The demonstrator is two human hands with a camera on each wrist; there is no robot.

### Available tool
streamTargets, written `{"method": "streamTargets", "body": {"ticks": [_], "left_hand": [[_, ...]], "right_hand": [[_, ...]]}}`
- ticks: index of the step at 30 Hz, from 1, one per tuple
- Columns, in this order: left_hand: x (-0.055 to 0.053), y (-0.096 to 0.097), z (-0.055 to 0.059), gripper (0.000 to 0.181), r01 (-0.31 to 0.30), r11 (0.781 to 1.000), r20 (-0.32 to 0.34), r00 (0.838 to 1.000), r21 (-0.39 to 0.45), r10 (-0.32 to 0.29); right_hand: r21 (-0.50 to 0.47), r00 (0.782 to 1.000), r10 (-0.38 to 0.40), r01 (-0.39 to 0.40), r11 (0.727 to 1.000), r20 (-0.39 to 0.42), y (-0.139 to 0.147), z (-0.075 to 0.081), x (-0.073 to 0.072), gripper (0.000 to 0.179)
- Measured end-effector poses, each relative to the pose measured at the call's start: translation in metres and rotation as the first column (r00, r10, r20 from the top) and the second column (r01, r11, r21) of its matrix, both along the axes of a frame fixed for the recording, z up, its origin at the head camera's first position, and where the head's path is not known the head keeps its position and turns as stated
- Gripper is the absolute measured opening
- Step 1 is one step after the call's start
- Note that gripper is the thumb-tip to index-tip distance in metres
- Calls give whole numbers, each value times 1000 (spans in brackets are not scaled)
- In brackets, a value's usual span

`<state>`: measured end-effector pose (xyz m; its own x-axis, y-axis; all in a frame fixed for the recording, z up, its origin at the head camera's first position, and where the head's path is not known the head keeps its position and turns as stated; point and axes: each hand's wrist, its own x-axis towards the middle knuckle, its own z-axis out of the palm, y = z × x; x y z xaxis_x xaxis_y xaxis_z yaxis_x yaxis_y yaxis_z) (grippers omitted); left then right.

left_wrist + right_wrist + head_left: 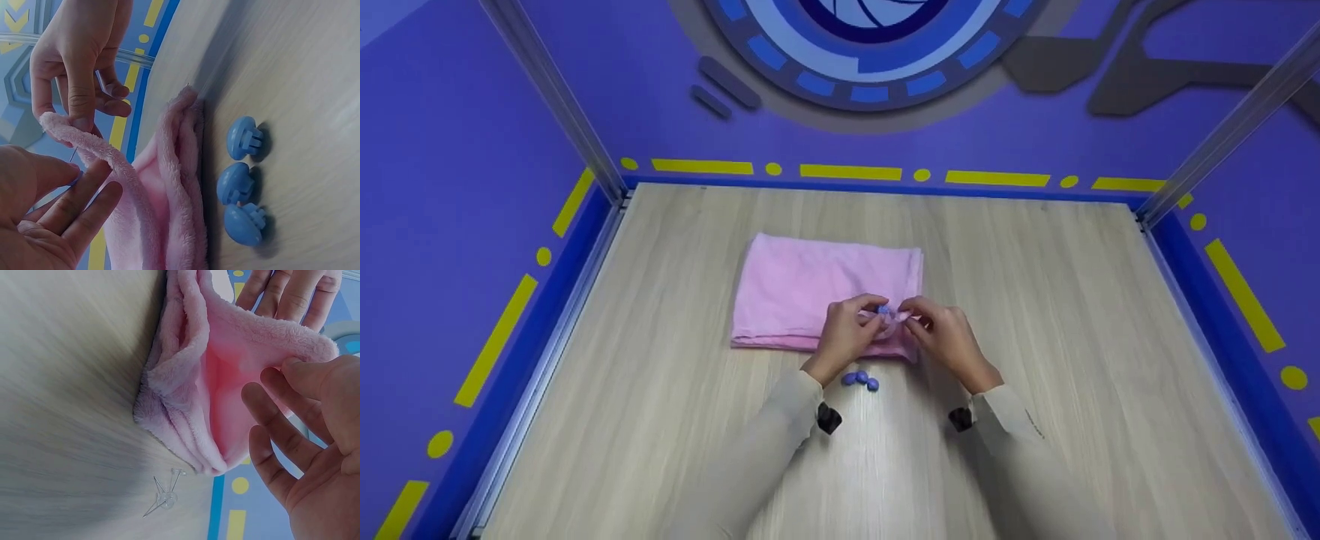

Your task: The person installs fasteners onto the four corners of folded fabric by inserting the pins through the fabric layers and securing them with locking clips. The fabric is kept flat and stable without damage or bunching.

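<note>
A folded pink plush cloth (802, 285) lies on the table, its near right corner lifted between both hands. My left hand (844, 330) pinches a small blue cap (883, 309) beside that corner. In the left wrist view a thin pin point (73, 153) shows between the cloth edge and the left fingers; whether it meets the cap is hidden. My right hand (949, 337) pinches the raised cloth edge (315, 346) between thumb and fingers. Three mushroom-shaped blue caps (243, 183) lie on the table just in front of the cloth.
Clear-headed push pins (167, 499) with bare metal points lie on the wooden table (1035, 300) near the cloth's right side. Purple panels (450, 187) with yellow marks and metal posts (562, 97) bound the table at the back and sides.
</note>
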<state>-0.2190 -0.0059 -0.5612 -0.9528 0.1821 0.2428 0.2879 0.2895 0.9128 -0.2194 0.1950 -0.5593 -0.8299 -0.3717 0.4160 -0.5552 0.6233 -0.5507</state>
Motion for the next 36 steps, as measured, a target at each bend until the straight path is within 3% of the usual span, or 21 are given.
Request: {"method": "streamTargets", "body": {"ticks": [7, 17, 36], "left_hand": [[1, 1, 0, 23, -16, 999, -42, 999, -38, 14], [3, 1, 0, 16, -56, 998, -90, 994, -14, 55], [2, 0, 2, 15, -37, 996, -140, 990, -83, 26]], "right_hand": [[18, 999, -1, 2, 1000, -32, -1, 0, 2, 15], [-4, 999, -6, 6, 1000, -37, 0, 2, 3, 18], [-1, 999, -13, 13, 1000, -36, -2, 3, 2, 19]]}}
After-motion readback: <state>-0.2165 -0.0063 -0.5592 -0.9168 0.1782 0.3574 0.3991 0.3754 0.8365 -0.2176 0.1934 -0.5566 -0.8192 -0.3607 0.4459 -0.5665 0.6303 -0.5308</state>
